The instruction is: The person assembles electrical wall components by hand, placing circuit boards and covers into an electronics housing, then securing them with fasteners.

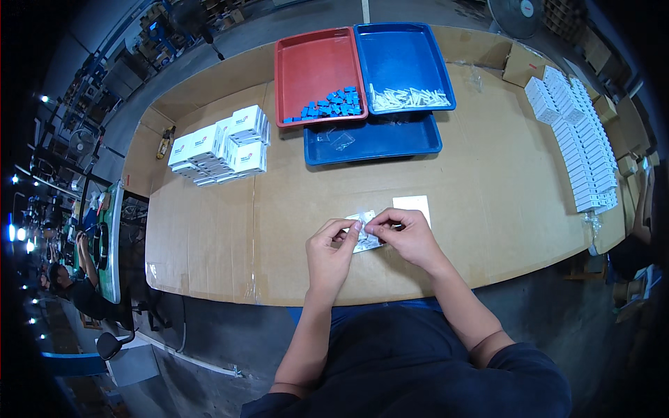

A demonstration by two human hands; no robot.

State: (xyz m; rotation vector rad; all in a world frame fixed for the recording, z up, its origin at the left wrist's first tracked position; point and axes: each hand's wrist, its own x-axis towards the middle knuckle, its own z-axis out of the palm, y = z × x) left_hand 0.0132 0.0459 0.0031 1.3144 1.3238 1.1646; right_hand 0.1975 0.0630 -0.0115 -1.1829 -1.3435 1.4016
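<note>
clear plastic (364,224), mostly hidden, pinched in the closed grip of left hand (330,255) and right hand (412,241), white piece (367,244) partly covered

White boxes (206,143) bear print too small to read

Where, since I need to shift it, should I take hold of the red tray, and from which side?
The red tray is likely best held by its left rim, from the left: that side is free, the right meets the upper blue tray. Support the near end, where blue pieces gather.
</note>
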